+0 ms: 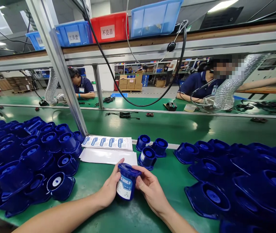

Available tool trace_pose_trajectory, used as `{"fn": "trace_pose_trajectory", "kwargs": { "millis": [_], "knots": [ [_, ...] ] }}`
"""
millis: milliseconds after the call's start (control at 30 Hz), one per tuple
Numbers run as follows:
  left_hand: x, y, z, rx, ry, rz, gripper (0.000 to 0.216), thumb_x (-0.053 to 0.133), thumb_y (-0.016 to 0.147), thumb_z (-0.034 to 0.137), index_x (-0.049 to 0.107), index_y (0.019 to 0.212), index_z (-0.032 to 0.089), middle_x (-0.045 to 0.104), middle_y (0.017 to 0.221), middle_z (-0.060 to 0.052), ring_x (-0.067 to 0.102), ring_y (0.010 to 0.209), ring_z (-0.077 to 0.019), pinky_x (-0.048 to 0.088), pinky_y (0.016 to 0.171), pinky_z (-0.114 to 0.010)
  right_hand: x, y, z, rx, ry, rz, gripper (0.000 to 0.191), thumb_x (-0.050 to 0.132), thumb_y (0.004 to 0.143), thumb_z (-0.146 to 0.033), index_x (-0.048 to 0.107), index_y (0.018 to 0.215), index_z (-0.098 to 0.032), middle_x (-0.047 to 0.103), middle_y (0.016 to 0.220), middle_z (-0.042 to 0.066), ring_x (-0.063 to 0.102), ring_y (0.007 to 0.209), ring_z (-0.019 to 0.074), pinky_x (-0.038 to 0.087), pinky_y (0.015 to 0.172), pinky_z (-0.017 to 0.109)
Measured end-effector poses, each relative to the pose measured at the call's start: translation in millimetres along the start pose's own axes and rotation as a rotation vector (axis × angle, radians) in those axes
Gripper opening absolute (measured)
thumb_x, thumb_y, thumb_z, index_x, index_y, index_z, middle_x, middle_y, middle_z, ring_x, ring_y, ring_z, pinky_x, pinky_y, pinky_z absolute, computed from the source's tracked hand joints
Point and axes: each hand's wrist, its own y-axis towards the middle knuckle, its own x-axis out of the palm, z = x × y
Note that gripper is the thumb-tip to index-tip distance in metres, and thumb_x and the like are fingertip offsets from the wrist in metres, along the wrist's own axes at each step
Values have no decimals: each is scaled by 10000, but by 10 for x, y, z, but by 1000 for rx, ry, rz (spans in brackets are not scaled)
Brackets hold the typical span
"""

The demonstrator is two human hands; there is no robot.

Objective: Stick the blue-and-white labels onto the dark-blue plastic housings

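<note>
Between my two hands is a dark blue plastic pump housing, tilted a little above the green table. A white and blue label reading "5000L/H" covers its side. My left hand grips its left side, fingers behind it and thumb near the top edge. On the right, my right hand pinches the flange with thumb and fingers. Just beyond my hands lie a sheet of printed labels and a blank white sheet. Three more blue housings stand close behind, one with a label partly visible.
Many blue housings are heaped on the left and on the right. A metal post rises at the left. Black cable loops down from the shelf with blue and red bins. Co-workers sit across the green table.
</note>
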Motion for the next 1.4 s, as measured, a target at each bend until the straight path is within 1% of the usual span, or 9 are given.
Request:
{"fn": "trace_pose_trajectory", "kwargs": {
  "millis": [100, 233, 367, 667, 900, 1033, 1133, 1233, 1400],
  "knots": [
    [-3, -13, 54, 9, 88, -42, 740, 324, 1079, 610, 131, 1694, 246, 358, 1715, -127, 354, 1585, -274, 176, 1360, -521, 33, -6, 31, 34, 16, 2, 395, 835, 863, -511, 767, 1188, -296, 788, 1144, 66, 711, 1012, 215, 580, 879, 352],
    [24, -49, 78, 1, 318, -8, 816, 308, 1064, 657, 76, 1692, 190, 227, 1758, -168, 226, 1636, -280, 129, 1369, -538, 95, -22, 15, 22, -64, 67, 415, 868, 827, -510, 783, 1159, -275, 799, 1198, 81, 725, 1123, 260, 554, 1053, 427],
    [60, -74, 47, -7, 458, 26, 822, 314, 1052, 679, 175, 1662, 145, 272, 1730, -216, 223, 1634, -309, 154, 1360, -568, 142, -60, -18, 6, -105, 95, 430, 858, 830, -518, 783, 1170, -265, 799, 1232, 99, 736, 1151, 288, 575, 1065, 451],
    [113, -80, 67, 75, 364, -19, 799, 503, 1016, 650, 265, 1616, 180, 503, 1552, -187, 408, 1498, -342, 324, 1279, -527, 102, -36, 21, -35, -176, 77, 429, 838, 856, -498, 778, 1179, -222, 791, 1220, 129, 743, 1120, 294, 620, 980, 426],
    [58, -75, -9, 58, 357, -37, 1038, 707, 902, 539, 110, 1669, 174, 585, 1416, -164, 545, 1331, -340, 440, 1170, -498, -9, 30, 0, -19, -87, 31, 408, 865, 839, -471, 768, 1148, -223, 795, 1140, 103, 733, 1062, 255, 581, 1003, 408],
    [8, -55, -55, 100, 330, -54, 1273, 880, 747, 424, 38, 1685, 245, 569, 1456, -158, 658, 1163, -306, 542, 1042, -457, -47, 50, -53, 69, 53, 14, 429, 788, 895, -537, 721, 1220, -264, 783, 1145, 82, 739, 947, 224, 608, 899, 397],
    [-4, -45, -37, 180, 372, 29, 1243, 952, 691, 377, 176, 1660, 306, 526, 1493, -151, 668, 1140, -292, 570, 986, -433, -39, 51, -90, 95, 171, -67, 486, 737, 932, -550, 657, 1348, -313, 769, 1234, 81, 748, 1030, 240, 593, 951, 421],
    [11, -54, 6, 328, 502, 112, 1044, 938, 714, 274, 349, 1573, 354, 453, 1536, -123, 540, 1355, -328, 553, 1025, -411, -37, 47, -87, 129, 215, -131, 561, 760, 921, -528, 619, 1425, -328, 753, 1293, 79, 730, 1139, 247, 535, 1070, 430],
    [46, -63, 29, 426, 507, 150, 983, 887, 726, 169, 363, 1532, 371, 417, 1537, -107, 494, 1417, -313, 576, 1049, -405, -51, 21, -30, 150, 73, -68, 629, 658, 958, -627, 566, 1487, -301, 707, 1377, 110, 714, 1181, 286, 541, 1060, 479]
  ]
}}
